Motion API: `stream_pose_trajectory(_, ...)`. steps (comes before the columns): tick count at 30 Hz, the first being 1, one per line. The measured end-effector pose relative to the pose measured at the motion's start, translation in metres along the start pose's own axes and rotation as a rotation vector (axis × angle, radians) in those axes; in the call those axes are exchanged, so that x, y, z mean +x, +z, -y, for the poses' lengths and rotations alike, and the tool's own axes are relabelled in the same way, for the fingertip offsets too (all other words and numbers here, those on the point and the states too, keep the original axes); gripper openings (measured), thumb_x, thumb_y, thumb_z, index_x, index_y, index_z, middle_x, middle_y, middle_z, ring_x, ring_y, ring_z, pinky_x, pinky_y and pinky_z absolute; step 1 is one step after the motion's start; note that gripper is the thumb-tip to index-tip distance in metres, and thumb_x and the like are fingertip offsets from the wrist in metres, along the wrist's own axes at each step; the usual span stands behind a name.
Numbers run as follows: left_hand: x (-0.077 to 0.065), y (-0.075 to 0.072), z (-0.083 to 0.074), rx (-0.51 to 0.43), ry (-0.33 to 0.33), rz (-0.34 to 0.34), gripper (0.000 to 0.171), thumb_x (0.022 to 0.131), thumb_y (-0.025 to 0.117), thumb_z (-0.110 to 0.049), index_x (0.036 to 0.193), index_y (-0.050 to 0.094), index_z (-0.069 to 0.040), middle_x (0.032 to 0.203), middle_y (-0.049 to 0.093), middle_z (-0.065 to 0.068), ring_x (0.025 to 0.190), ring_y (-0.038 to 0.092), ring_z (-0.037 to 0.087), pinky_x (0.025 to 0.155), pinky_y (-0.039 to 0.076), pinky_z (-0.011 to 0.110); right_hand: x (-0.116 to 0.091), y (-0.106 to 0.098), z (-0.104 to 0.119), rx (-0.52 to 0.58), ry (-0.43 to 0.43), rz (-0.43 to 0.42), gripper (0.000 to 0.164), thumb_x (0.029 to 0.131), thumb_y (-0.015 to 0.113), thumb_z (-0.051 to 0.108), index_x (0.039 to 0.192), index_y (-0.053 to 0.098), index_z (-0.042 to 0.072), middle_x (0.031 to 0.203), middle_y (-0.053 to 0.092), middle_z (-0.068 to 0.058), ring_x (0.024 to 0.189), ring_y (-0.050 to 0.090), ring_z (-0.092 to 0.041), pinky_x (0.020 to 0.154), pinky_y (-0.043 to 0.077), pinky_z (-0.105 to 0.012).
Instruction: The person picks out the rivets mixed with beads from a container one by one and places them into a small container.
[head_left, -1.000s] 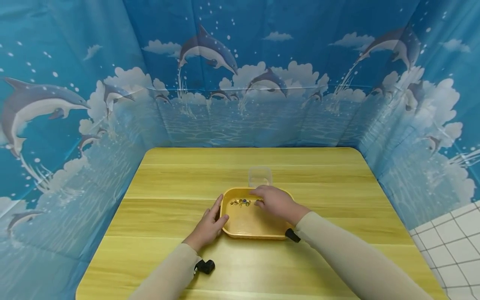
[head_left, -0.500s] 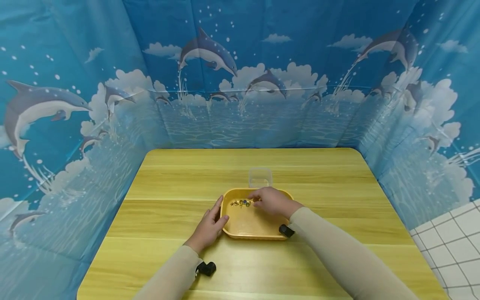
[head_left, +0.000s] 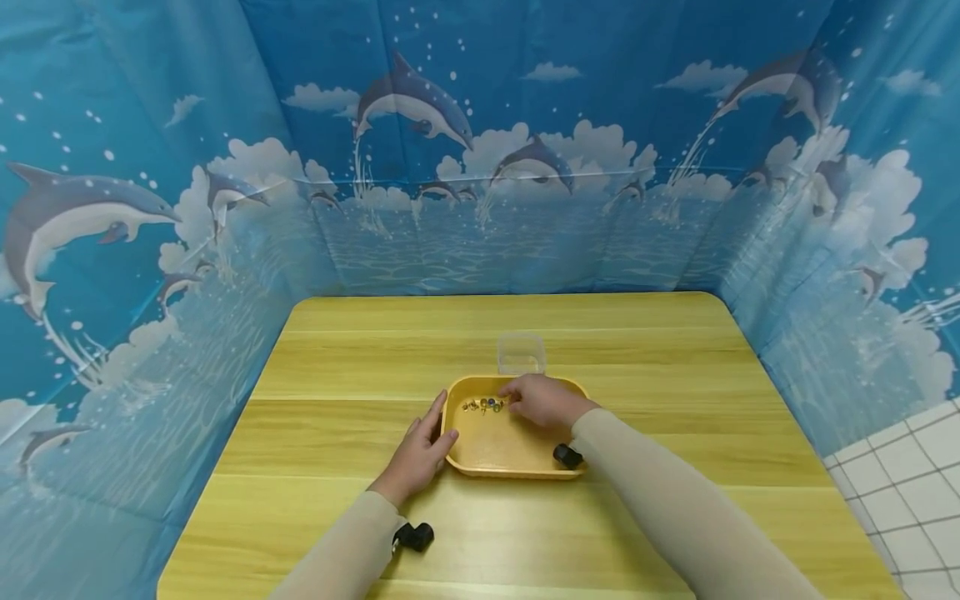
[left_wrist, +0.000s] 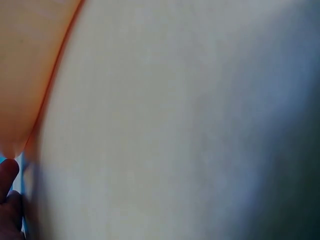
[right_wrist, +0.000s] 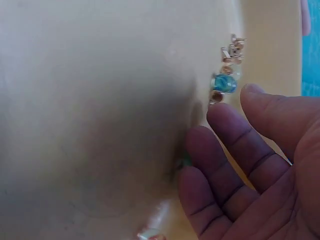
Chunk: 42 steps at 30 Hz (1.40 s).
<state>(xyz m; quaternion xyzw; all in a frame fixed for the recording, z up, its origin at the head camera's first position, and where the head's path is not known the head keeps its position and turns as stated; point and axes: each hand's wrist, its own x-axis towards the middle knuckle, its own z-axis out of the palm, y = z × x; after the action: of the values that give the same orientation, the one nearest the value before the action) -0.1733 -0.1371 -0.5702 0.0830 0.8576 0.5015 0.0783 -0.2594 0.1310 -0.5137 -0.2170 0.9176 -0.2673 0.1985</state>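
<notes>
A yellow tray (head_left: 480, 472) holds a row of glass marbles (right_wrist: 225, 83) and small gold-coloured pins (right_wrist: 232, 54) along its far side. My right hand (head_left: 547, 402) reaches into the tray from the right, fingertips at the right end of the row. In the right wrist view the thumb and index finger stand apart beside a gold pin (right_wrist: 216, 97). A green marble (right_wrist: 185, 160) is mostly hidden behind the other fingers. My left hand (head_left: 416, 454) rests against the tray's left side, thumb at the rim and fingers extended along the outer wall.
A clear plastic container (head_left: 521, 353) stands just behind the tray. Both are on a yellow wood-grain table (head_left: 360, 350). A dolphin-print curtain (head_left: 480, 225) surrounds the back and sides. Another marble (right_wrist: 151, 234) lies at the lower edge of the right wrist view.
My right hand has shifted slightly left along the row, its fingers drawing closer together and covering the right-end pieces. The left hand and tray stay in place.
</notes>
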Motion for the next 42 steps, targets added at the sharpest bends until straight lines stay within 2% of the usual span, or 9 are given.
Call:
stream_pose_trajectory(3,0.0,0.001,-0.001,0.008,0.006,-0.004,0.071,0.11,0.057,-0.033,0.171,0.019,-0.029,0.164,0.049,0.004,0.139,0.043,0.038,0.118,0.038,0.057,0.003,0.004,-0.004,0.03,0.012,-0.002,0.035,0.102,0.07,0.016,0.137,0.071,0.013,0.122,0.075,0.0,0.102,0.065,-0.012,0.098,0.058,-0.04)
stream_pose_trajectory(5,0.001,0.001,-0.001,0.01,0.01,0.001,0.072,0.11,0.056,-0.033,0.171,0.018,-0.028,0.165,0.048,0.003,0.142,0.04,0.038,0.12,0.036,0.056,0.003,0.005,-0.007,0.027,0.015,-0.009,0.035,0.101,0.07,0.016,0.136,0.072,0.014,0.119,0.076,0.0,0.097,0.064,-0.011,0.095,0.057,-0.039)
stream_pose_trajectory(10,0.001,0.002,-0.003,0.019,0.013,0.008,0.071,0.111,0.056,-0.033,0.171,0.018,-0.028,0.159,0.055,0.001,0.114,0.044,0.026,0.099,0.044,0.042,0.004,0.008,-0.013,-0.022,0.001,-0.034,0.032,0.101,0.071,0.019,0.133,0.074,0.014,0.111,0.076,0.0,0.088,0.062,-0.012,0.087,0.056,-0.036)
stream_pose_trajectory(18,0.001,0.002,-0.004,0.018,0.001,0.004,0.071,0.11,0.057,-0.034,0.17,0.018,-0.035,0.148,0.062,0.001,0.102,0.044,0.021,0.086,0.047,0.031,0.005,0.012,-0.016,-0.039,-0.021,-0.085,0.028,0.099,0.073,0.017,0.126,0.079,0.014,0.125,0.077,-0.001,0.11,0.069,-0.016,0.099,0.058,-0.041)
stream_pose_trajectory(21,0.002,0.003,-0.002,0.021,0.003,0.002,0.071,0.11,0.057,-0.034,0.17,0.018,-0.033,0.151,0.061,0.002,0.105,0.045,0.023,0.091,0.047,0.033,0.006,0.015,-0.015,-0.059,-0.028,-0.093,0.027,0.097,0.075,0.019,0.123,0.08,0.016,0.123,0.078,0.0,0.113,0.07,-0.018,0.1,0.058,-0.041)
stream_pose_trajectory(25,0.001,0.003,-0.001,0.024,-0.002,-0.008,0.071,0.11,0.056,-0.036,0.17,0.019,-0.032,0.158,0.054,0.005,0.123,0.045,0.028,0.102,0.046,0.044,0.008,0.017,-0.013,-0.077,-0.042,-0.096,0.026,0.096,0.076,0.017,0.121,0.081,0.016,0.122,0.079,0.0,0.114,0.071,-0.019,0.099,0.059,-0.04)
stream_pose_trajectory(32,-0.003,0.001,-0.001,0.002,-0.014,0.006,0.071,0.11,0.056,-0.035,0.17,0.018,-0.034,0.15,0.059,0.008,0.099,0.05,0.023,0.079,0.052,0.031,0.005,0.02,-0.007,-0.042,-0.03,-0.095,0.018,0.094,0.078,0.013,0.111,0.084,0.016,0.113,0.08,0.002,0.099,0.07,-0.012,0.089,0.059,-0.035)
stream_pose_trajectory(37,-0.004,0.002,-0.001,0.014,0.003,-0.011,0.07,0.11,0.056,-0.034,0.17,0.019,-0.032,0.158,0.056,0.004,0.115,0.049,0.026,0.1,0.046,0.043,0.006,0.023,-0.006,-0.028,-0.011,-0.116,0.017,0.093,0.08,0.016,0.109,0.085,0.017,0.11,0.08,0.004,0.095,0.068,-0.009,0.088,0.059,-0.033)
stream_pose_trajectory(42,-0.003,0.003,-0.001,0.027,-0.004,-0.021,0.07,0.11,0.057,-0.035,0.17,0.02,-0.032,0.149,0.061,0.008,0.112,0.048,0.025,0.094,0.049,0.037,0.006,0.024,-0.005,-0.03,-0.017,-0.13,0.014,0.093,0.08,0.017,0.106,0.085,0.018,0.107,0.081,0.005,0.091,0.068,-0.007,0.085,0.059,-0.032)
